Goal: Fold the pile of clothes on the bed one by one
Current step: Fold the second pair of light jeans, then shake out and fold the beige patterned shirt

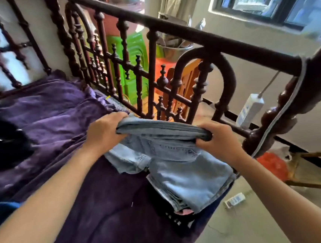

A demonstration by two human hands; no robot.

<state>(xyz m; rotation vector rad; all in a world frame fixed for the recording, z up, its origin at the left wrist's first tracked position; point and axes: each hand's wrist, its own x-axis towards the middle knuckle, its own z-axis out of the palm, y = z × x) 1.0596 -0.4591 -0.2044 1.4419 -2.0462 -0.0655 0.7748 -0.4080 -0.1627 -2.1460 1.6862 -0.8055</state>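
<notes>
- Head view: our left hand (103, 133) grips one end of the jeans (170, 151).
- Our right hand (219, 142) grips the other, fingers (201, 141) curled, over the bed (57, 121).

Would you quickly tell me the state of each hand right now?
Left hand: closed, gripping one end of the folded light-blue denim garment.
Right hand: closed, gripping its other end.
</notes>
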